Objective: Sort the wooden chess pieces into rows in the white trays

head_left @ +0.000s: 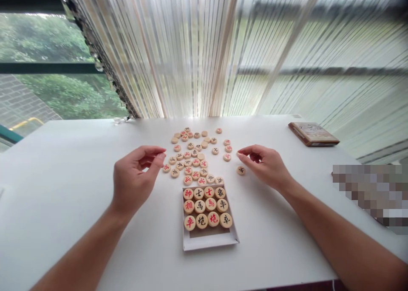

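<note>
My left hand [137, 176] hovers left of a scatter of round wooden xiangqi pieces, its thumb and index tips drawn close together with no piece visible in them. To the right of the scatter is my right hand [266, 161], also closed in a pinch shape, with nothing seen between the tips. Nearest to it are a red-marked piece [227, 157] and a black-marked piece [241, 170]. Between my forearms lies a shallow white box [212, 242] holding rows of pieces face up, such as a red-marked piece [189, 222]; its near strip shows bare bottom.
The loose pieces spread over a white table [63, 176] beyond the box, some blank side up. A flat brown box [314, 134] rests at the far right. String curtains [197, 49] hang along the window behind. A pixelated patch covers something at the right edge.
</note>
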The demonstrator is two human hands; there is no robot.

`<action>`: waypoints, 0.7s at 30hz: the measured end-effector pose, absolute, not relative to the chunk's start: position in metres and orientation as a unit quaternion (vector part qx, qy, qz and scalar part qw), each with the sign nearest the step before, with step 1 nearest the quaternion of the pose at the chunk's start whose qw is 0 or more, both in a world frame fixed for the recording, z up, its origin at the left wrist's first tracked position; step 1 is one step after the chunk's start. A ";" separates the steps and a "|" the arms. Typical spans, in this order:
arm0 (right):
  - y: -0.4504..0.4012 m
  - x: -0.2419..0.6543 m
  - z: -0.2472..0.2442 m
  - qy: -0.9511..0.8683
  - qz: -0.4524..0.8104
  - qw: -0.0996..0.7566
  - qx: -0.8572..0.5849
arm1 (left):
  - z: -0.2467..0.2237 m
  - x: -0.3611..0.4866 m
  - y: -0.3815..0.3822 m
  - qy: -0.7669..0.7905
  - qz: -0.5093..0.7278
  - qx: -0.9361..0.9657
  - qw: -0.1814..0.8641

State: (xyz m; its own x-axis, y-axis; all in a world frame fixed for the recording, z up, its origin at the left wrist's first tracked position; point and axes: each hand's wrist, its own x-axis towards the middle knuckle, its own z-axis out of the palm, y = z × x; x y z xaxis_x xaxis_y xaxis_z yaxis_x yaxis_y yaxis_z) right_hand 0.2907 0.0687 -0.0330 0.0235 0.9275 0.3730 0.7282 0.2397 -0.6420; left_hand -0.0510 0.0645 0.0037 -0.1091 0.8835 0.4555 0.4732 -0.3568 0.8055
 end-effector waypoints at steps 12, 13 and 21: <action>0.077 0.269 -0.047 -0.810 0.048 0.303 -0.500 | -0.011 -0.027 0.046 0.420 0.454 0.762 0.191; 0.077 0.269 -0.046 -0.815 0.048 0.296 -0.495 | -0.011 -0.025 0.046 0.410 0.461 0.762 0.199; 0.066 0.269 -0.040 -0.831 0.068 0.270 -0.482 | -0.015 -0.023 0.046 0.408 0.458 0.760 0.215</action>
